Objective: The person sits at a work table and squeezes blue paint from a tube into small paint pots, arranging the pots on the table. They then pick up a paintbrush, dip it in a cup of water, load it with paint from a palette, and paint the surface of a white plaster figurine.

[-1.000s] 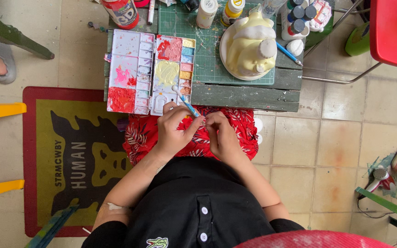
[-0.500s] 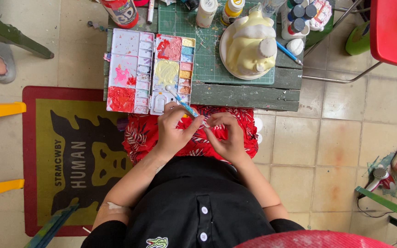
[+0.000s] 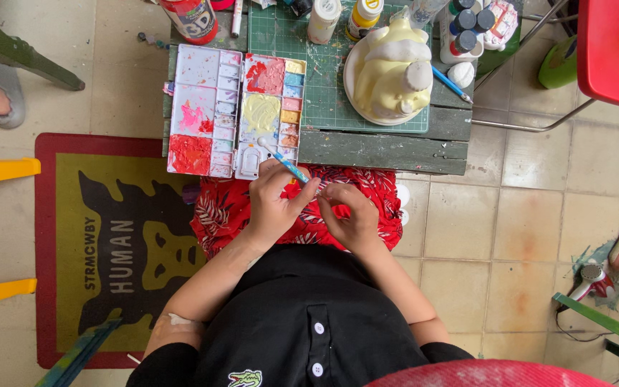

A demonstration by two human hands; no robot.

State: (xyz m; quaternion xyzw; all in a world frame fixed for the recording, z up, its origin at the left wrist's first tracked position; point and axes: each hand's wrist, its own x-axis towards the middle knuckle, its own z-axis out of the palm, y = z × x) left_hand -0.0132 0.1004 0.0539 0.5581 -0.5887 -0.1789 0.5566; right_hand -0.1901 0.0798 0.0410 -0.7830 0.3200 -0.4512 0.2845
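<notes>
Together, the left hand (image 3: 275, 204) and right hand (image 3: 352, 218) meet over the red-patterned lap, left fingers (image 3: 302, 199) pinched around a blue paintbrush (image 3: 284, 162), right fingers curled at its lower end. Its white tip lies at the paint palette (image 3: 234, 111) on the table (image 3: 377, 147), near the pale yellow figurine (image 3: 392, 68) and white paint bottles (image 3: 322, 18).

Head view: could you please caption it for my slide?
Both hands, left hand and right hand, hold a blue brush beside the paint palette.

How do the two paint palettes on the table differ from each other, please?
The left palette carries mostly red and pink paint, with several wells bare white; the right palette shows red, pale yellow and a column of small mixed colours. The left one overhangs the table edge; the right one lies nearer the brush. Both are white, rectangular and side by side.
</notes>
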